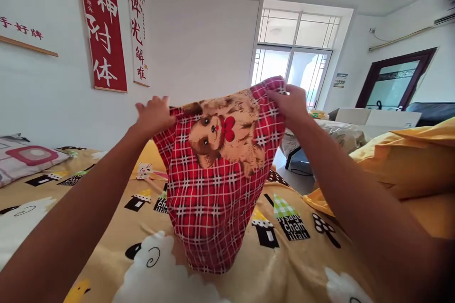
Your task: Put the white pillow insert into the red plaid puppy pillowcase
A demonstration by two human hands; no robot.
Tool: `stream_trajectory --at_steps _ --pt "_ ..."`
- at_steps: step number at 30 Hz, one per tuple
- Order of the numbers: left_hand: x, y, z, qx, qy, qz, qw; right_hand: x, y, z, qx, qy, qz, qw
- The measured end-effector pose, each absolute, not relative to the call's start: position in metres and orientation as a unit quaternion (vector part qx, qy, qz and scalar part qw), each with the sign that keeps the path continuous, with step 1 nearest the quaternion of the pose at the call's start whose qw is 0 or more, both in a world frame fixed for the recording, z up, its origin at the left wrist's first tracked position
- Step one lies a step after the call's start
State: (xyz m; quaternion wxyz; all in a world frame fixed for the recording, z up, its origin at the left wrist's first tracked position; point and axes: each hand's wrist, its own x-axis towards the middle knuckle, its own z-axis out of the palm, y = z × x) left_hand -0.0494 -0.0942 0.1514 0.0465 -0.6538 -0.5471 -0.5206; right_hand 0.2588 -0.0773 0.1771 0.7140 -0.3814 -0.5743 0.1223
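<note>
A red plaid pillowcase (213,189) with a brown puppy print hangs upright in front of me, its lower end resting on the bed. My left hand (153,115) grips its upper left corner. My right hand (290,102) pinches the upper right corner, held slightly higher. Both arms are stretched out over the bed, and the cloth sags between the two hands.
A yellow cartoon-print bedsheet (291,255) covers the bed. A pink and grey pillow (24,158) lies at the far left, a yellow quilt (401,160) is heaped at the right. Red and white scrolls (103,23) hang on the wall; a window (295,56) is beyond.
</note>
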Motion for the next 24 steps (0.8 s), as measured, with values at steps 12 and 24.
stream_trajectory --at_steps 12,24 --pt "-0.014 -0.071 0.158 -0.635 -0.323 -0.700 -0.043 0.173 -0.080 0.083 -0.263 -0.732 0.419 0.468" --pt "-0.187 -0.136 0.238 -0.516 -0.515 -0.659 0.185 0.307 -0.013 0.006 -0.401 -0.823 0.262 0.305"
